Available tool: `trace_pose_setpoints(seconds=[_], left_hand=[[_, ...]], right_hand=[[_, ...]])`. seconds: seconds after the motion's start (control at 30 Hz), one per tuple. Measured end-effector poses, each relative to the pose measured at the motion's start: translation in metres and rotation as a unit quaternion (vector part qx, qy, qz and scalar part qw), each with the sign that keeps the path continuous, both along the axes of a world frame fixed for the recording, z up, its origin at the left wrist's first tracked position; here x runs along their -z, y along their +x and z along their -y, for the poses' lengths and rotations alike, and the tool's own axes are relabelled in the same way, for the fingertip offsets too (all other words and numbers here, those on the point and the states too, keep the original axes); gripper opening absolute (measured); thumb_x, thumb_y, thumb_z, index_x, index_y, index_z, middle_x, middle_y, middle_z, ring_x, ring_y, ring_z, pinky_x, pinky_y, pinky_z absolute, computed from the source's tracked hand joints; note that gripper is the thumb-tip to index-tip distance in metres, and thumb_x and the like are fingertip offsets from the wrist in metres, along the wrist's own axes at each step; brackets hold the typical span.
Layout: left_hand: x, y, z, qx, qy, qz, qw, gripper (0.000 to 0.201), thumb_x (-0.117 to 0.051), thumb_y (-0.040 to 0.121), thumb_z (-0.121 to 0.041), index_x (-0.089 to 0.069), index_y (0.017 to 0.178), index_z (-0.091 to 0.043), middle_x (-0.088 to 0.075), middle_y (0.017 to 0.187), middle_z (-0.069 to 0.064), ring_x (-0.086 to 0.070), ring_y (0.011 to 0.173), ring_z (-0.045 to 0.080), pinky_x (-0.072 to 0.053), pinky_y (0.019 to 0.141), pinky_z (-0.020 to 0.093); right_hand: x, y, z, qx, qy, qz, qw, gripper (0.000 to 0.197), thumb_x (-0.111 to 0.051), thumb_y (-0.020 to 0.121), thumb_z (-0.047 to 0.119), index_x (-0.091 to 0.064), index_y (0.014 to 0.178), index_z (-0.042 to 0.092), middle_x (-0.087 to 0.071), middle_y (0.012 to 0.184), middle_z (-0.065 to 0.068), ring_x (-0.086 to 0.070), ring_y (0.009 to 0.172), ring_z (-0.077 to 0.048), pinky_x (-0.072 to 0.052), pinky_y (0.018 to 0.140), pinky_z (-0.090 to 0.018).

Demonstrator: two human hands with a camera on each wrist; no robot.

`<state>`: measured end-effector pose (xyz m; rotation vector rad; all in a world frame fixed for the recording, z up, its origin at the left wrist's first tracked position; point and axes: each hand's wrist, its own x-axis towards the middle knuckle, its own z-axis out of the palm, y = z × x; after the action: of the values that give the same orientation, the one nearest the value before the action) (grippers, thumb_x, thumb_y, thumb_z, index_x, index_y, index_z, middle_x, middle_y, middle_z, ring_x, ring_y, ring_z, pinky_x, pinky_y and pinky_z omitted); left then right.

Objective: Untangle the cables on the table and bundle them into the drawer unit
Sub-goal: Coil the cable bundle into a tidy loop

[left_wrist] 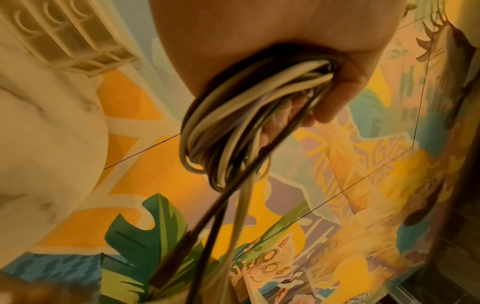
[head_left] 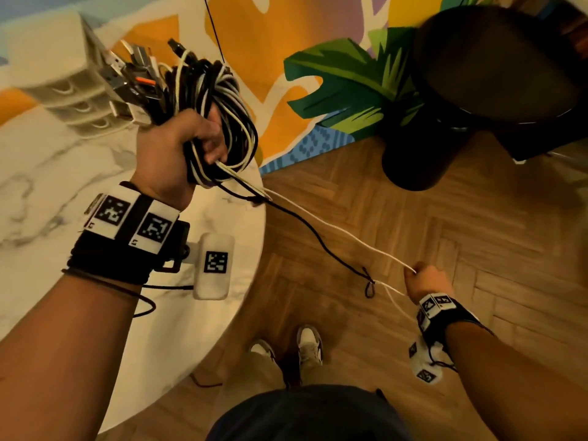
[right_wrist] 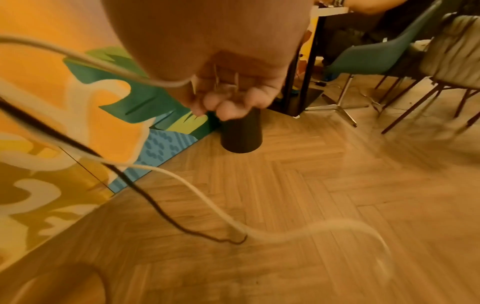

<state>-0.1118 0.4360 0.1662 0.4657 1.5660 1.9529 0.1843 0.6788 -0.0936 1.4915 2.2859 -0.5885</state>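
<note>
Above the white marbled surface (head_left: 47,186), the left grip (head_left: 178,148) is clutching a coiled bundle of black and white cables (head_left: 219,100). Beyond it, the cream plastic drawer unit (head_left: 54,68) is sitting shut, contents hidden. The right grip (head_left: 426,281) is pinching a taut white cable (head_left: 334,227).

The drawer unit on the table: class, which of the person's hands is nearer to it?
Left. The left hand, gripping the cable bundle, is just beside the drawer unit; the right hand is far off over the floor, pulling a white cable.

The left hand (left_wrist: 298,61) grips a coil of black and white cables (left_wrist: 241,123), loose strands trailing down; a white drawer unit (left_wrist: 64,37) sits on the marble table (left_wrist: 46,144)
</note>
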Motion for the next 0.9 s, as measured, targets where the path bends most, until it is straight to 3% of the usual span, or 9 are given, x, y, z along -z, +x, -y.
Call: trace_pose_setpoints(seconds=[0.13,0.27,0.37,0.47,0.6,0.63,0.73,0.8,0.9], left_hand=[[-0.002,-0.012,0.003,-0.066,-0.002,0.027,0.997,0.006,-0.054,0.061,-0.013,-0.055,0.057,-0.018,-0.034,0.049,-0.005,-0.030,0.045,0.012,-0.033,0.053,0.024],[-0.007,-0.035,0.018,-0.114,0.056,0.056,0.990,0.018,-0.066,0.051,-0.018,-0.049,0.057,-0.017,-0.032,0.049,-0.005,-0.029,0.045,0.012,-0.034,0.053,0.024],[0.000,-0.031,0.016,-0.112,0.040,0.062,0.991,0.018,-0.063,0.057,-0.011,-0.046,0.059,-0.016,-0.031,0.048,-0.005,-0.030,0.044,0.011,-0.035,0.053,0.023],[0.009,-0.015,0.005,-0.109,0.004,0.066,0.992,0.012,-0.050,0.067,-0.010,-0.052,0.057,-0.016,-0.032,0.048,-0.004,-0.030,0.044,0.011,-0.035,0.053,0.024],[0.012,-0.003,0.000,-0.072,0.003,0.073,0.995,0.009,-0.054,0.063,-0.012,-0.053,0.056,-0.017,-0.030,0.051,-0.003,-0.030,0.046,0.013,-0.036,0.055,0.025],[0.011,0.001,-0.002,-0.058,0.003,0.072,0.996,0.007,-0.055,0.061,-0.013,-0.053,0.056,-0.017,-0.030,0.052,-0.003,-0.030,0.047,0.013,-0.036,0.055,0.025],[0.011,0.010,-0.007,-0.020,0.020,0.086,0.996,0.009,-0.047,0.068,-0.012,-0.051,0.060,-0.016,-0.030,0.051,-0.004,-0.028,0.048,0.012,-0.035,0.058,0.025],[0.009,0.016,-0.011,0.009,0.030,0.083,0.996,0.004,-0.043,0.069,-0.011,-0.043,0.067,-0.014,-0.031,0.050,-0.005,-0.028,0.048,0.011,-0.037,0.057,0.024],[0.008,0.022,-0.013,0.042,0.029,0.061,0.997,0.007,-0.046,0.066,-0.011,-0.040,0.069,-0.013,-0.033,0.049,-0.006,-0.030,0.046,0.010,-0.038,0.057,0.023]], right_hand=[[0.006,0.024,-0.012,0.043,0.006,0.027,0.999,0.024,-0.053,0.091,0.037,-0.051,0.086,0.014,-0.064,0.085,-0.014,-0.062,0.083,-0.034,-0.043,0.064,-0.031],[0.010,0.066,-0.026,0.070,0.014,0.078,0.994,0.025,-0.051,0.094,0.032,-0.060,0.093,0.009,-0.065,0.089,-0.017,-0.063,0.086,-0.034,-0.051,0.071,-0.035],[0.016,0.060,-0.025,0.144,-0.040,-0.007,0.989,0.020,-0.048,0.094,0.018,-0.063,0.096,0.006,-0.068,0.086,-0.020,-0.066,0.083,-0.036,-0.054,0.074,-0.040],[0.022,0.043,-0.018,0.174,-0.049,-0.079,0.980,0.010,-0.050,0.092,0.018,-0.059,0.092,0.016,-0.069,0.069,-0.010,-0.070,0.072,-0.031,-0.058,0.070,-0.044],[0.023,0.036,-0.003,0.040,-0.085,-0.039,0.995,0.010,-0.062,0.086,0.029,-0.058,0.078,0.026,-0.069,0.087,-0.008,-0.067,0.088,-0.032,-0.054,0.081,-0.040],[0.022,0.034,0.003,0.007,-0.118,-0.006,0.993,0.008,-0.066,0.084,0.028,-0.062,0.090,0.026,-0.065,0.101,-0.008,-0.064,0.099,-0.032,-0.051,0.088,-0.037],[0.016,0.018,0.019,-0.069,-0.190,0.093,0.975,0.056,-0.067,0.085,0.021,-0.044,0.135,0.013,-0.041,0.139,-0.014,-0.050,0.122,-0.031,-0.040,0.098,-0.031],[0.000,-0.001,0.026,-0.099,-0.185,0.068,0.976,0.058,-0.063,0.087,0.020,-0.038,0.139,0.012,-0.042,0.139,-0.014,-0.051,0.120,-0.031,-0.041,0.095,-0.031],[-0.036,-0.040,0.038,-0.153,-0.146,-0.114,0.971,0.057,-0.065,0.080,0.010,-0.046,0.134,0.012,-0.048,0.126,-0.006,-0.047,0.122,-0.031,-0.039,0.097,-0.030]])
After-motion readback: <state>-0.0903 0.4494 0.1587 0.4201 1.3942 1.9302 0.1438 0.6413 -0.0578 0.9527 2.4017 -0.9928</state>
